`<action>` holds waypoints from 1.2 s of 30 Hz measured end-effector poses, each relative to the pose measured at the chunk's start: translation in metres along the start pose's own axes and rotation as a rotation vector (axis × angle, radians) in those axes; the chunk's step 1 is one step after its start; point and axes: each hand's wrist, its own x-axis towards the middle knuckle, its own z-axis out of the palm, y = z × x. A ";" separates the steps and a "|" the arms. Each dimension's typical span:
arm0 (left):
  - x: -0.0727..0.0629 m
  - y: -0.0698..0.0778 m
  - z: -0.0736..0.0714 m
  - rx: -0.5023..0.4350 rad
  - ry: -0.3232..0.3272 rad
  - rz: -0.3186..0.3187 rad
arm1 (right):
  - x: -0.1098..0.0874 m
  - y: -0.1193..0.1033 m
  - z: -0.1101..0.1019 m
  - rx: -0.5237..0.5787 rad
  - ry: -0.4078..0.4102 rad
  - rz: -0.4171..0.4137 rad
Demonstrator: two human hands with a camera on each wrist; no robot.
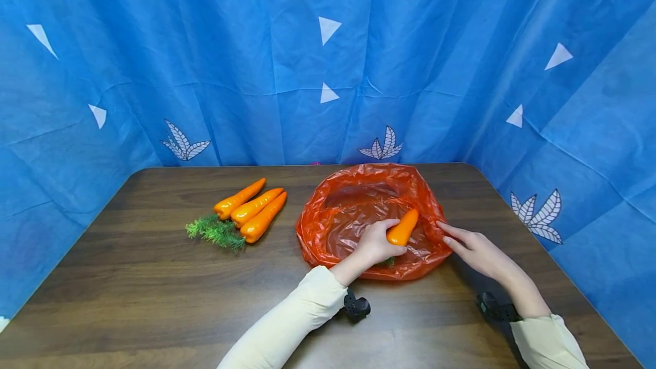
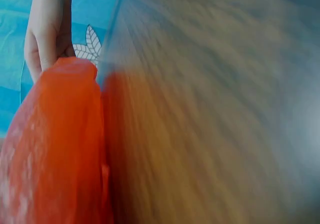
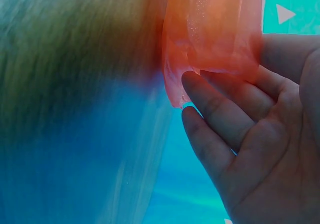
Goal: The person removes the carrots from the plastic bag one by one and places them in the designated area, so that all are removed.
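A red plastic bag point(image 1: 312, 232) lies spread on the table with its mouth wide. My left hand point(image 1: 376, 242) grips an orange carrot point(image 1: 404, 228) by its thick end, over the bag's mouth, the tip pointing away. Some green carrot leaf point(image 1: 389, 262) shows just below that hand, inside the near rim. On the bag's right side, my right hand point(image 1: 476, 248) pinches the rim; in the right wrist view its fingers point(image 3: 220, 106) lie against the thin red film. The left wrist view is filled mostly by the bag's outer side point(image 2: 60, 149), which hides the left hand.
Several carrots point(image 1: 261, 218) with green tops point(image 1: 217, 231) lie together on the dark wooden table point(image 1: 154, 283), left of the bag. A blue patterned curtain point(image 1: 230, 61) hangs behind the table and along both sides.
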 end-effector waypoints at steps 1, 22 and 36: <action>0.000 -0.001 -0.002 0.008 -0.004 0.005 | 0.000 0.000 0.000 0.000 -0.001 0.002; -0.012 -0.018 -0.040 0.023 -0.006 -0.012 | 0.000 0.002 0.002 0.007 -0.011 0.007; -0.023 -0.036 -0.068 -0.052 0.010 -0.053 | 0.000 0.000 0.002 0.005 -0.015 -0.003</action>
